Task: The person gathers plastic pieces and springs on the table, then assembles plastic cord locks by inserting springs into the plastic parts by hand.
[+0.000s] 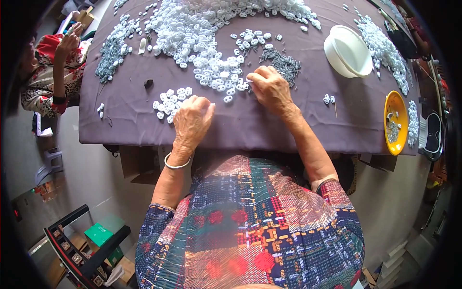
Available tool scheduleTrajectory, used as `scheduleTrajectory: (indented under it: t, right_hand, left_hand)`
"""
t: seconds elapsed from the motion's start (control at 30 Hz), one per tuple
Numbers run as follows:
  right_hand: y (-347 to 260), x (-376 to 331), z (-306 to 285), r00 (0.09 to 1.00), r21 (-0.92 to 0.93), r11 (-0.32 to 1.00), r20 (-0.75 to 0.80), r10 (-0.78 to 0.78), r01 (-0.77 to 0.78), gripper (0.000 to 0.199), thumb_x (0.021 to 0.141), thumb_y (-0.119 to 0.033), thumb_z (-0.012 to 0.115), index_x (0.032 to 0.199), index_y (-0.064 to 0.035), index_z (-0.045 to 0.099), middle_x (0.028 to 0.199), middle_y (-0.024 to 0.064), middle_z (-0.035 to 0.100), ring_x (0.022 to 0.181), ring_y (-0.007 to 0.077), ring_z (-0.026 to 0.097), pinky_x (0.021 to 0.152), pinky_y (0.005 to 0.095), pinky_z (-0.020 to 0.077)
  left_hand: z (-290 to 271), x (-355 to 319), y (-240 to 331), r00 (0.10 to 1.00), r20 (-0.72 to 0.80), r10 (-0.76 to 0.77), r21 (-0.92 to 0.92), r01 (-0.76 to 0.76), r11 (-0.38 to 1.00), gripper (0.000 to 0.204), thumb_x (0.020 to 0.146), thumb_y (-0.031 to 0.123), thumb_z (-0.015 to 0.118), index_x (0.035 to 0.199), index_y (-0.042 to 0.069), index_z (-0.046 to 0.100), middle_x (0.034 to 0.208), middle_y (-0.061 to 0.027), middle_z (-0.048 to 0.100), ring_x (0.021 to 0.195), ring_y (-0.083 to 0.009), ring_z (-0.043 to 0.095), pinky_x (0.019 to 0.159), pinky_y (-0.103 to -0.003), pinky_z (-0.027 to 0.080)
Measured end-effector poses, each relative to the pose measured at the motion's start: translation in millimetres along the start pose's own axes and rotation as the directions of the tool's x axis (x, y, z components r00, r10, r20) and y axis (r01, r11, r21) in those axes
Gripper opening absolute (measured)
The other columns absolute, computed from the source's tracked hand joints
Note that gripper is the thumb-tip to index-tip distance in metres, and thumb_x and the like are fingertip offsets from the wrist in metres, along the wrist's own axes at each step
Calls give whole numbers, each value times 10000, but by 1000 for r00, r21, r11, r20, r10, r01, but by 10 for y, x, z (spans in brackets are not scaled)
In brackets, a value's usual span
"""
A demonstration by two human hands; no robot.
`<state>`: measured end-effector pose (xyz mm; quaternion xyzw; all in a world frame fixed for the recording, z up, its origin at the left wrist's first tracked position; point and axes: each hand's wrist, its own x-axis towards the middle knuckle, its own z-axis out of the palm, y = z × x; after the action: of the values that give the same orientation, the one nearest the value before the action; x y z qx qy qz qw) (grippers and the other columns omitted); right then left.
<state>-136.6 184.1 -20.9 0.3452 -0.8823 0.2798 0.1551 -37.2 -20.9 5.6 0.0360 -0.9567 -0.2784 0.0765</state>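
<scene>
**Sorting small white pieces on a purple cloth**

Purple cloth covers the desk (269, 130), and it makes the pale parts easy for you to pick out. A broad heap of white pieces (202, 29) fills the far middle and thins toward you into a loose spill just beyond your hands, within easy reach. A small separate cluster (171, 98) lies just left of your left hand (191, 120), likely kept apart from the heap on purpose.

Your left-hand fingers are curled loosely, knuckles up, resting near the front edge; a bit of white shows at the fingertips, but I cannot tell whether they grip it. Your right hand (269, 89) lies at the near rim of the spill, fingers bent onto the pieces (236, 86) there; a grasp is not visible.

The pieces are short ovals lying flat, long axes pointing every way. Grey pins (284, 62) are piled just beyond your right hand. A white bowl (347, 52) and a yellow dish (395, 123) stand toward the right edge.
</scene>
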Motion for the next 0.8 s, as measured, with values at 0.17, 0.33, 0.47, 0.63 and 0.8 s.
scheduleTrajectory:
  t: [0.17, 0.33, 0.47, 0.63, 0.8]
  right_hand:
    - [10, -77, -31, 992, -57, 995, 99, -74, 80, 147, 696, -58, 644, 830, -91, 594, 863, 44, 550, 824, 251, 526, 731, 361, 454]
    - [-19, -51, 26, 1000, -13, 1000, 9, -5, 5, 154, 690, -77, 664, 828, -94, 597, 836, 53, 539, 801, 249, 522, 715, 363, 452]
    - [-104, 164, 177, 994, -116, 991, 78, 71, -62, 167, 710, -191, 666, 831, -104, 593, 828, 63, 533, 835, 251, 518, 695, 383, 433]
    - [-112, 206, 235, 979, -142, 989, 188, 77, -50, 153, 697, -195, 615, 796, -92, 560, 835, 71, 538, 862, 253, 514, 700, 394, 413]
    - [-175, 81, 148, 973, -152, 977, 197, -119, 150, 91, 695, -126, 571, 772, -86, 543, 787, 60, 536, 811, 239, 517, 655, 379, 386]
  left_hand:
    - [-23, 113, -153, 970, -123, 211, 300, -166, 939, 152, 699, 149, 708, 819, 89, 635, 829, -80, 583, 850, -272, 554, 738, -371, 440]
    - [95, 80, -14, 961, -190, 200, 208, -160, 965, 191, 680, 145, 716, 843, 98, 629, 856, -73, 578, 849, -269, 540, 749, -363, 438]
    - [322, 81, 204, 970, -128, 205, 131, -188, 973, 208, 682, 151, 711, 862, 100, 619, 849, -68, 572, 838, -263, 528, 723, -366, 442]
    - [438, 48, 169, 973, -150, 176, 42, -171, 984, 193, 688, 108, 698, 855, 90, 602, 854, -69, 560, 834, -270, 526, 719, -366, 446]
    - [446, -37, 110, 949, -202, 241, -1, -246, 969, 181, 703, 73, 684, 866, 80, 605, 854, -75, 556, 814, -272, 528, 706, -366, 443]
